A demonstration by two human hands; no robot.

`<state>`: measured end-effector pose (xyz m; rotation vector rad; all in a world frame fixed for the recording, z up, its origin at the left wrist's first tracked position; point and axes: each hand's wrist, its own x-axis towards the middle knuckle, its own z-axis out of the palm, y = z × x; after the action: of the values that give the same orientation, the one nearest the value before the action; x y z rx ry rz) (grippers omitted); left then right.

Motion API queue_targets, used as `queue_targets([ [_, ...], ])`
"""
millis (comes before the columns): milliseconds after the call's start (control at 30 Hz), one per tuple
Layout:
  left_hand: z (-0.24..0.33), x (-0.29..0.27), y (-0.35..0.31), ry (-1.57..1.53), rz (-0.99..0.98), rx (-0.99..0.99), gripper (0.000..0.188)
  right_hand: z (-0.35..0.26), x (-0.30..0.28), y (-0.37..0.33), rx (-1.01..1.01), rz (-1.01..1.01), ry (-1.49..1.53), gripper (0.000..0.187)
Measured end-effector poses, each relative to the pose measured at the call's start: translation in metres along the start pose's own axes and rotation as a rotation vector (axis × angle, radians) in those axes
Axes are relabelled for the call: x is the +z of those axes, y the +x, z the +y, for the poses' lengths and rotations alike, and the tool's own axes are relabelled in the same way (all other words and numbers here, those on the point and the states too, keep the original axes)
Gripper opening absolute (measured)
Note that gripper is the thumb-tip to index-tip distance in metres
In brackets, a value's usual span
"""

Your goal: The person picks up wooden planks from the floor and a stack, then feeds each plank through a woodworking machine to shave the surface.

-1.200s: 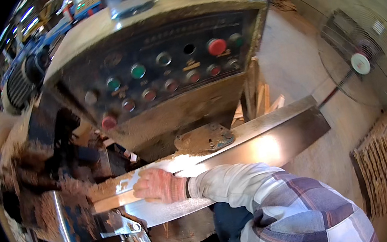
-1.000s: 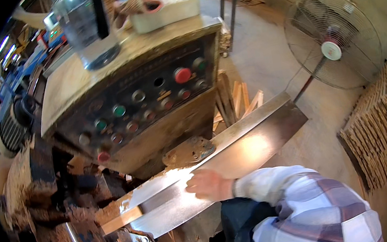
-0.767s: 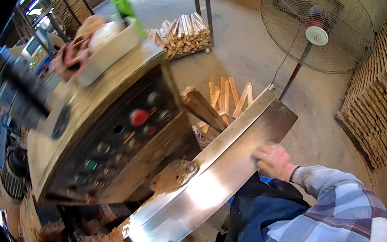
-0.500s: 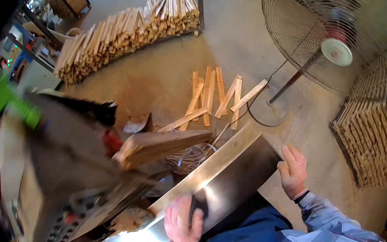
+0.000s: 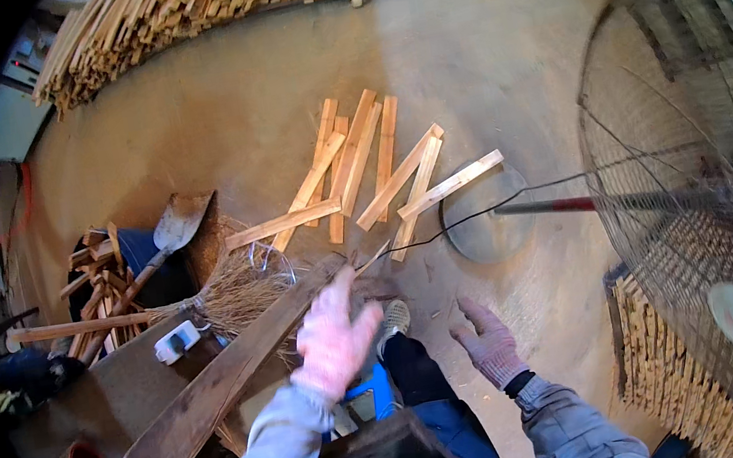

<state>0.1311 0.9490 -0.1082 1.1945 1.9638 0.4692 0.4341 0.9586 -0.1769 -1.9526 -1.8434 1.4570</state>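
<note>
My left hand (image 5: 333, 336), in a pale pink work glove, is open with its thumb spread, over the far end of a rough, dark wooden plank (image 5: 220, 388). Whether it touches the plank I cannot tell. My right hand (image 5: 487, 340), gloved alike, holds nothing; its fingers are stretched forward above the floor and the thumb stands apart. Beyond both hands several loose wooden strips (image 5: 365, 153) lie crossed on the floor.
A large caged fan (image 5: 703, 198) stands at right, its cord (image 5: 478, 211) trailing left over the floor. Stacked slats (image 5: 670, 354) lie below it. At left are a straw broom (image 5: 234, 296), a shovel (image 5: 182, 220) and a white socket block (image 5: 177, 343). A wood pile (image 5: 210, 6) stands far back.
Both hands have let go of the wide, shiny metal blade, which no longer shows. They now reach forward, empty. The view has shifted, bringing the floor strips and broom into clearer sight.
</note>
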Motion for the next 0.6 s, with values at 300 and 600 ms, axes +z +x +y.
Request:
queue_targets([
  [300,-0.020,-0.025,-0.085,0.158,-0.787,-0.180,0.071,0.011,0.017,0.080,0.258,-0.119,0.268,0.062],
  [600,-0.019,-0.017,-0.087,0.149,-0.611,-0.058,0.061,0.008,0.036,0.162,0.311,-0.079,0.380,0.068],
])
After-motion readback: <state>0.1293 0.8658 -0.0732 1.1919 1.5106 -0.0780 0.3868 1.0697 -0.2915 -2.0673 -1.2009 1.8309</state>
